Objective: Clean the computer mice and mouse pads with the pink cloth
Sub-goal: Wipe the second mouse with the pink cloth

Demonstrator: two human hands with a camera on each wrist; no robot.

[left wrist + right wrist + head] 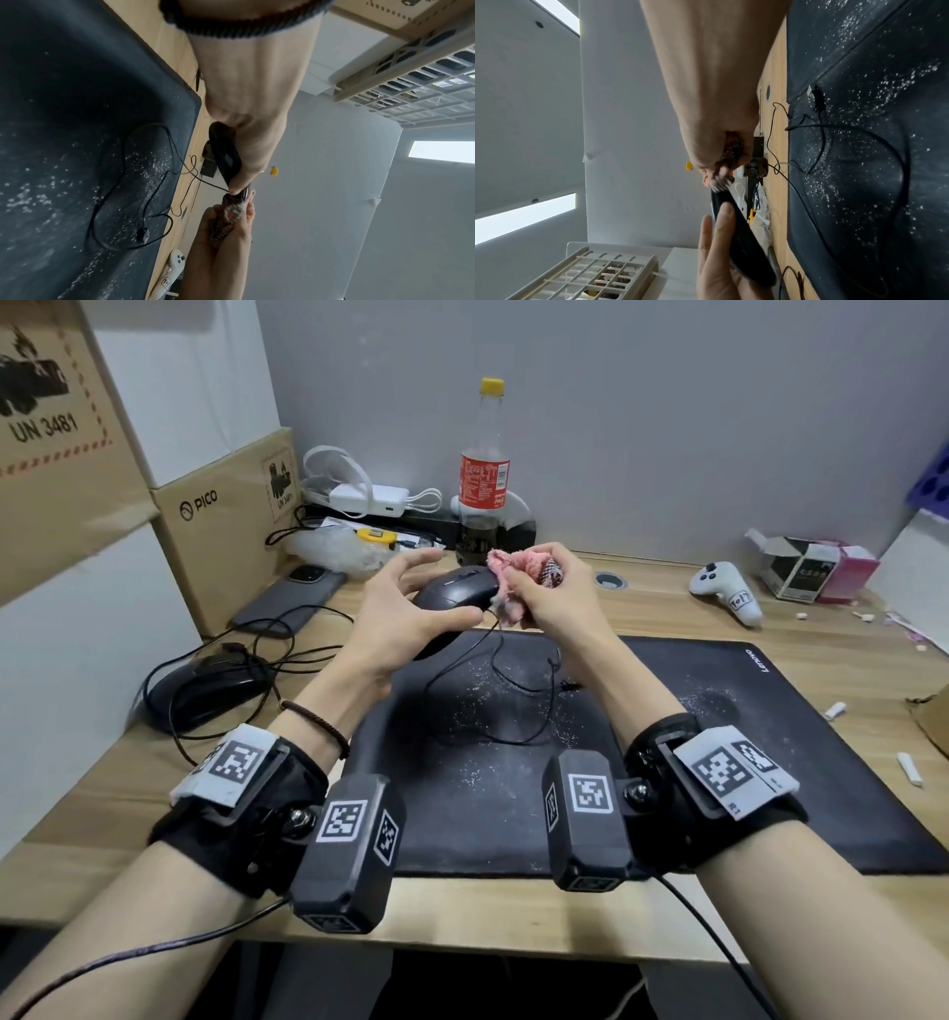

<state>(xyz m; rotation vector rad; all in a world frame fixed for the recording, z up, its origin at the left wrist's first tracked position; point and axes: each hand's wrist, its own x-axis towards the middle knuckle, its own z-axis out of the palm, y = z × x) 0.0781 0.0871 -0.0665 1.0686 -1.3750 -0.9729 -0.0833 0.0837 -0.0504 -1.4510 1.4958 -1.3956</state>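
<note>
My left hand (411, 608) holds a black wired mouse (457, 594) up above the far edge of the big black mouse pad (719, 762), thumb along its near side and fingers spread behind it. My right hand (544, 598) grips the bunched pink cloth (513, 562) and presses it against the mouse's front right end. In the left wrist view the mouse (226, 156) sits under my thumb with the cloth (231, 211) beyond it. The right wrist view shows the mouse (741, 233) edge-on. White specks cover the pad. A second black mouse (205, 690) lies at the left among cables.
A cola bottle (482, 474) stands at the back behind the hands. Cardboard boxes (221, 521), a phone (287, 603) and white chargers crowd the left rear. A white controller (724, 588) and small cartons (811, 567) sit at the right rear. The mouse cable (513, 701) loops over the pad.
</note>
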